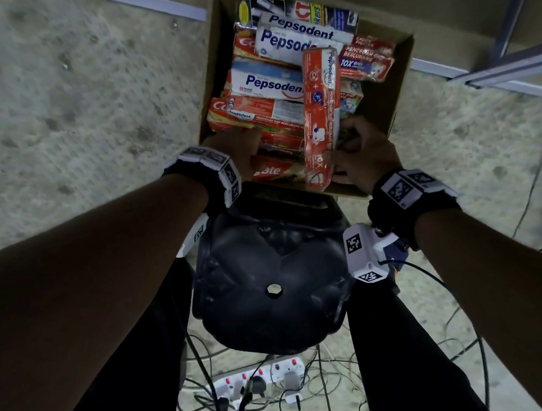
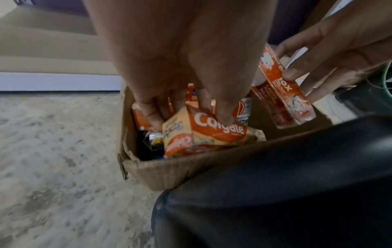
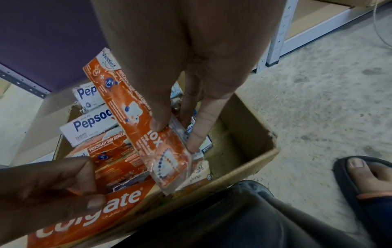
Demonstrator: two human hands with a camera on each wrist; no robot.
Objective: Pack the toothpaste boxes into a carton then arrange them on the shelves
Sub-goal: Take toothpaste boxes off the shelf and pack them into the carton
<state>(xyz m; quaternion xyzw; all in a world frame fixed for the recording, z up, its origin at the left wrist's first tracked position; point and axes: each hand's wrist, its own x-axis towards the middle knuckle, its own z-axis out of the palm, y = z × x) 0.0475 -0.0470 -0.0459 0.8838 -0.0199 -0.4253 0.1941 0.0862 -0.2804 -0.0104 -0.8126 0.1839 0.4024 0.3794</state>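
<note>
Brown carton [image 1: 398, 77] on the floor, full of toothpaste boxes [image 1: 267, 83] lying in a heap. Left hand [image 1: 240, 149] down inside — fingers curled round a Colgate box [image 2: 212, 130] near the front wall. Right hand [image 1: 362, 154] pinching a red Pepsodent box [image 1: 321, 112] — tilted up above the heap.

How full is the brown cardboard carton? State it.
Mostly full: the brown cardboard carton holds piled toothpaste boxes nearly to its rim; a gap remains along its right wall.
</note>
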